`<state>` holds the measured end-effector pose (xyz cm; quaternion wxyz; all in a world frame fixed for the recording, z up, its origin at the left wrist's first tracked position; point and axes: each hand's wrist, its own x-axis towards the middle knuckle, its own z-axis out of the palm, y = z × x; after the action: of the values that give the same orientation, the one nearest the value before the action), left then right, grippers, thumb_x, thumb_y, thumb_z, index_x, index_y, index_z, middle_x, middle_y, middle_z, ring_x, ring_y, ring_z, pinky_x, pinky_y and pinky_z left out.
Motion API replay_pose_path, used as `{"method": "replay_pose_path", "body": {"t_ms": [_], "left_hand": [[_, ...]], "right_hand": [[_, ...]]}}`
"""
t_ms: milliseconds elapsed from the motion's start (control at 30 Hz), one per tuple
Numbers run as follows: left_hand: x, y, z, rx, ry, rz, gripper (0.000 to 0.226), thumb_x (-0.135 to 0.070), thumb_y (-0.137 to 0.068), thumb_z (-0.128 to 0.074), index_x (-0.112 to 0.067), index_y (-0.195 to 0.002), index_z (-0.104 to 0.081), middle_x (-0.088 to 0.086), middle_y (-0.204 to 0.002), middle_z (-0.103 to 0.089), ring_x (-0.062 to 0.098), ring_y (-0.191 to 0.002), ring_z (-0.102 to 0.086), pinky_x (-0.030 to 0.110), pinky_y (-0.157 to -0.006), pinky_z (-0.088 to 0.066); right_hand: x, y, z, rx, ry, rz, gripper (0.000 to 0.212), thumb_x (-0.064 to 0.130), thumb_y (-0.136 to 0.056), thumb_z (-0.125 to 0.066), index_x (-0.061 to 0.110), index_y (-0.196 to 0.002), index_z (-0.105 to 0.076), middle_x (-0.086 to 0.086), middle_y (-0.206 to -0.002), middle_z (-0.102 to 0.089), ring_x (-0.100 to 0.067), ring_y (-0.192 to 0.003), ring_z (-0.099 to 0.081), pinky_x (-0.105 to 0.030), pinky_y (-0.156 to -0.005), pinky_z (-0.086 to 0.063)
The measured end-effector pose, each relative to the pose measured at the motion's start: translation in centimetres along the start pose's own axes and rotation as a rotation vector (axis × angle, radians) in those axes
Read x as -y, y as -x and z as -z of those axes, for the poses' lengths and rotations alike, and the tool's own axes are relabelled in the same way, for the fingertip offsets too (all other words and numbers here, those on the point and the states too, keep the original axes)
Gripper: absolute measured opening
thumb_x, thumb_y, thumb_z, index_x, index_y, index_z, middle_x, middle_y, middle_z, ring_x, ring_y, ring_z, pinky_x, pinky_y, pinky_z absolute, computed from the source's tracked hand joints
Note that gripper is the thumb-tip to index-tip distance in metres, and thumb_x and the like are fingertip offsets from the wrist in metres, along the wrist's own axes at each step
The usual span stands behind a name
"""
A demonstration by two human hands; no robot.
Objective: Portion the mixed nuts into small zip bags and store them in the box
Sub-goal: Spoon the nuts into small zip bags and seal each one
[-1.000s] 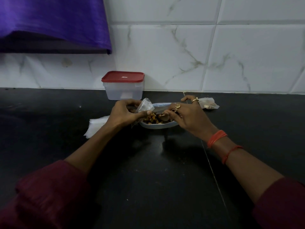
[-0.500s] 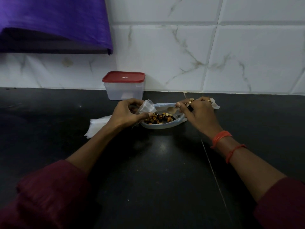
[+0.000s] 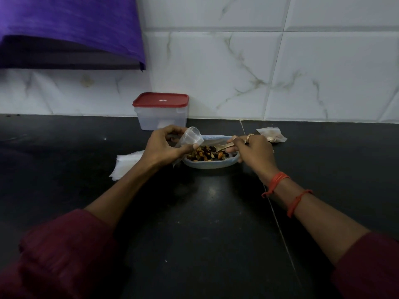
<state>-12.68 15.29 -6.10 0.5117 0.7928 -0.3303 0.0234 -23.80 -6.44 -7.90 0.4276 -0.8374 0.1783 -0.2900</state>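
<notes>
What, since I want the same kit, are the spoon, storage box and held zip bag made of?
Spoon: probably metal, pale sheen, though dim light leaves doubt. Storage box: frosted translucent plastic body, opaque red lid. Zip bag: thin clear plastic film, creased, see-through.

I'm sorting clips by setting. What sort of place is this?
Probably a home kitchen: a black stone countertop meets white marble-veined wall tiles, and on it stand a red-lidded clear plastic box and a pale blue dish of mixed nuts.

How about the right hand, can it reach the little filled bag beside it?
Probably yes: the filled bag lies just behind the right hand with nothing between, though that hand grips a spoon.
</notes>
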Motion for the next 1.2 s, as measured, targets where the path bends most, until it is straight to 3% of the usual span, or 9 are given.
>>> {"method": "replay_pose_path", "body": {"t_ms": [133, 267, 567, 733, 933, 1067, 1200], "left_hand": [[0.0, 0.0, 0.1, -0.001, 0.003, -0.01, 0.05, -0.029, -0.073, -0.085, -0.018, -0.117, -0.065, -0.004, -0.112, -0.067, 0.01, -0.103, -0.061, 0.022, -0.083, -0.051], [0.1, 0.0, 0.1, 0.002, 0.004, -0.005, 0.052, -0.03, -0.073, -0.085, -0.018, -0.119, -0.065, -0.004, -0.113, -0.067, 0.009, -0.103, -0.061, 0.021, -0.083, -0.051], [-0.2, 0.2, 0.1, 0.035, -0.016, -0.015, 0.055, -0.029, -0.074, -0.085, -0.021, -0.124, -0.064, -0.008, -0.109, -0.064, 0.005, -0.099, -0.059, 0.013, -0.075, -0.046], [-0.1, 0.3, 0.0, 0.056, -0.015, -0.029, 0.056, -0.031, -0.072, -0.085, -0.024, -0.124, -0.064, -0.008, -0.112, -0.065, 0.009, -0.102, -0.061, 0.021, -0.082, -0.052], [-0.2, 0.4, -0.1, 0.011, 0.017, -0.067, 0.054, -0.029, -0.072, -0.086, -0.024, -0.122, -0.066, -0.008, -0.112, -0.068, 0.01, -0.105, -0.062, 0.033, -0.09, -0.055], [-0.1, 0.3, 0.1, -0.008, 0.019, -0.055, 0.053, -0.027, -0.072, -0.086, -0.02, -0.121, -0.068, -0.006, -0.111, -0.069, 0.013, -0.105, -0.063, 0.042, -0.093, -0.055], [0.0, 0.1, 0.1, -0.004, 0.015, -0.059, 0.056, -0.028, -0.072, -0.086, -0.019, -0.124, -0.066, -0.004, -0.114, -0.069, 0.014, -0.107, -0.063, 0.044, -0.094, -0.055]], "right_hand": [[0.5, 0.4, -0.3, -0.025, -0.141, -0.118, 0.023, 0.025, -0.101, -0.056, 0.019, -0.091, -0.076, 0.006, -0.074, -0.077, -0.01, -0.061, -0.072, -0.026, -0.064, -0.056], [0.9, 0.3, 0.2, -0.069, -0.267, -0.221, 0.026, 0.022, -0.101, -0.056, 0.014, -0.088, -0.076, 0.001, -0.073, -0.077, -0.017, -0.064, -0.071, -0.021, -0.061, -0.053], [2.4, 0.4, 1.4, -0.121, -0.522, -0.212, 0.03, 0.02, -0.101, -0.053, 0.013, -0.084, -0.077, -0.005, -0.072, -0.076, -0.013, -0.063, -0.066, -0.019, -0.061, -0.051], [3.5, 1.1, 1.2, -0.054, -0.534, -0.077, 0.03, 0.024, -0.104, -0.052, 0.017, -0.087, -0.076, -0.003, -0.072, -0.076, -0.014, -0.062, -0.063, -0.021, -0.061, -0.051], [3.8, 2.2, 0.4, 0.107, -0.226, 0.297, 0.023, 0.038, -0.101, -0.055, 0.026, -0.107, -0.075, 0.003, -0.088, -0.077, -0.012, -0.059, -0.067, -0.036, -0.063, -0.058], [3.7, 2.3, 0.3, 0.198, -0.13, 0.418, 0.024, 0.044, -0.097, -0.06, 0.032, -0.113, -0.073, -0.005, -0.089, -0.075, -0.022, -0.066, -0.069, -0.053, -0.066, -0.058], [3.7, 2.1, 0.4, 0.109, -0.24, 0.378, 0.024, 0.034, -0.1, -0.058, 0.021, -0.113, -0.073, 0.0, -0.092, -0.077, -0.013, -0.064, -0.069, -0.04, -0.066, -0.06]]}}
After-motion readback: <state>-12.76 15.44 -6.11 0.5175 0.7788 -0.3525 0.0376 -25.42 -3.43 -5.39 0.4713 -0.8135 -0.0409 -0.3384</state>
